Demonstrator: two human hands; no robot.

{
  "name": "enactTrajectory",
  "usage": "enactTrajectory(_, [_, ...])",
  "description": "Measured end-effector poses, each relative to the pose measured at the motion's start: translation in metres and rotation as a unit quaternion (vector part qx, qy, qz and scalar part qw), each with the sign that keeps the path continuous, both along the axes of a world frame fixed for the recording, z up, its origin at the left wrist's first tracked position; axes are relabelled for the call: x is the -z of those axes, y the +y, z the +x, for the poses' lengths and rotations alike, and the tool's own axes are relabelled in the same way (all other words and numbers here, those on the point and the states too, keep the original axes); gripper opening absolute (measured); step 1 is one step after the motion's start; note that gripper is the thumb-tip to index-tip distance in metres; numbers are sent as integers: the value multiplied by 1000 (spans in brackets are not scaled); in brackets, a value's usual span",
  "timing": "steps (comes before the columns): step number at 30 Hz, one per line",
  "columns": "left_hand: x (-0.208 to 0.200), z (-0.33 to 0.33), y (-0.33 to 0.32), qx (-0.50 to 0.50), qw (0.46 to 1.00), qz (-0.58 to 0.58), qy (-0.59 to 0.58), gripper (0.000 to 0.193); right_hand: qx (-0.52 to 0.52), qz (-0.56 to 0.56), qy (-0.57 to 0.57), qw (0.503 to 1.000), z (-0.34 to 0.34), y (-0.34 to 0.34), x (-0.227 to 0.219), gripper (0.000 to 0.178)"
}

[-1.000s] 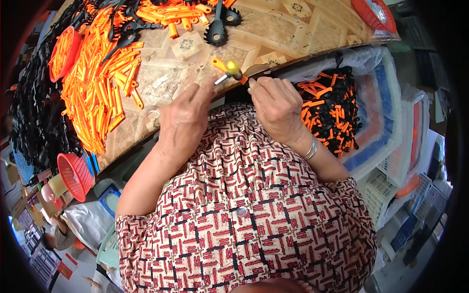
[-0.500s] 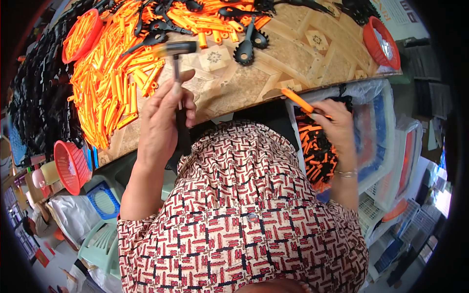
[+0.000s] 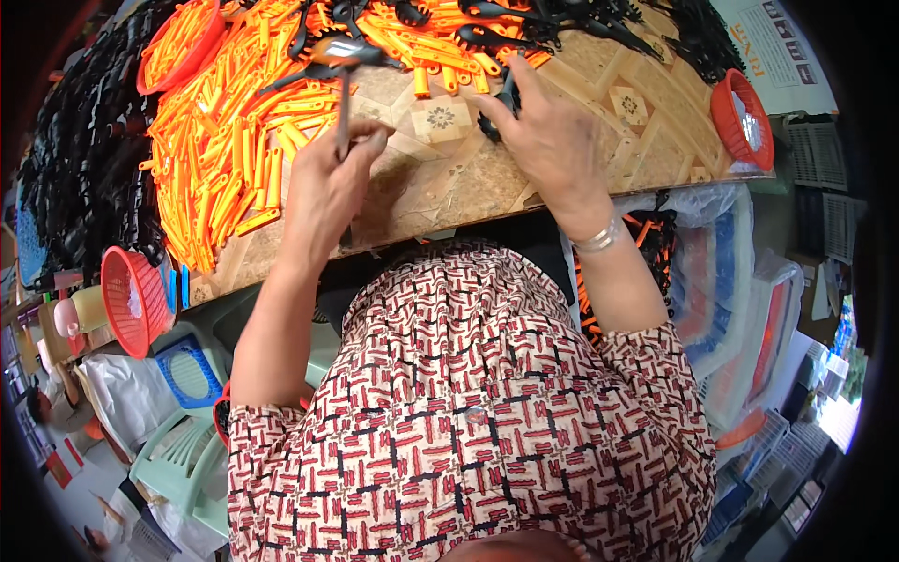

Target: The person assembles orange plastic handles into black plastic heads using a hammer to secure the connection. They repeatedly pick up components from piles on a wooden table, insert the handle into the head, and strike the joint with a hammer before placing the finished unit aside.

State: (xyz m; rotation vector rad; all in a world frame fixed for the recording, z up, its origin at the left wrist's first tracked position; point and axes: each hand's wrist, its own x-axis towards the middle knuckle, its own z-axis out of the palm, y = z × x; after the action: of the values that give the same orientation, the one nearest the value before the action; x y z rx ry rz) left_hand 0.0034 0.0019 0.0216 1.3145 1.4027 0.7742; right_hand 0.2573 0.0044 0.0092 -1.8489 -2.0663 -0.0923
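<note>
My left hand (image 3: 332, 173) is closed round a hammer (image 3: 344, 112), which stands upright with its blurred head over the table's orange handles. Reaching over the table, my right hand (image 3: 552, 140) has its thumb and index finger spread on either side of a black spaghetti server head (image 3: 508, 98), mostly covered by the fingers; whether they touch it I cannot tell. A large pile of orange plastic handles (image 3: 220, 178) lies left of the hammer. More orange handles (image 3: 421, 47) lie at the back, mixed with black utensil heads (image 3: 492, 37).
A patterned table (image 3: 431, 187) curves across the view. Red baskets stand at back left (image 3: 192, 56), near left (image 3: 136, 304) and right (image 3: 743, 122). Black pieces (image 3: 80, 159) are heaped at far left. Orange-and-black utensils (image 3: 646, 234) lie beside plastic-wrapped crates (image 3: 716, 272), and a green chair (image 3: 178, 459) stands lower left.
My right hand has moved from the utensils below the table edge, where it held an orange handle, up to the black server head. The hammer remains in my left hand.
</note>
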Motion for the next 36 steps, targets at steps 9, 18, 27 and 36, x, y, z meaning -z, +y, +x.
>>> enactTrajectory(9, [47,31,81,152,889,337,271,28,35,-24,166,985,41,-15,4,71])
enactTrajectory(18, [16,35,52,174,961,120,178,27,59,-244,603,757,72,-82,-2,25])
enactTrajectory(27, [16,57,40,209,886,290,295,26,61,-178,625,757,57,-73,3,32])
enactTrajectory(36, [3,38,27,118,991,48,-52,14,12,-132,559,818,44,-63,19,17])
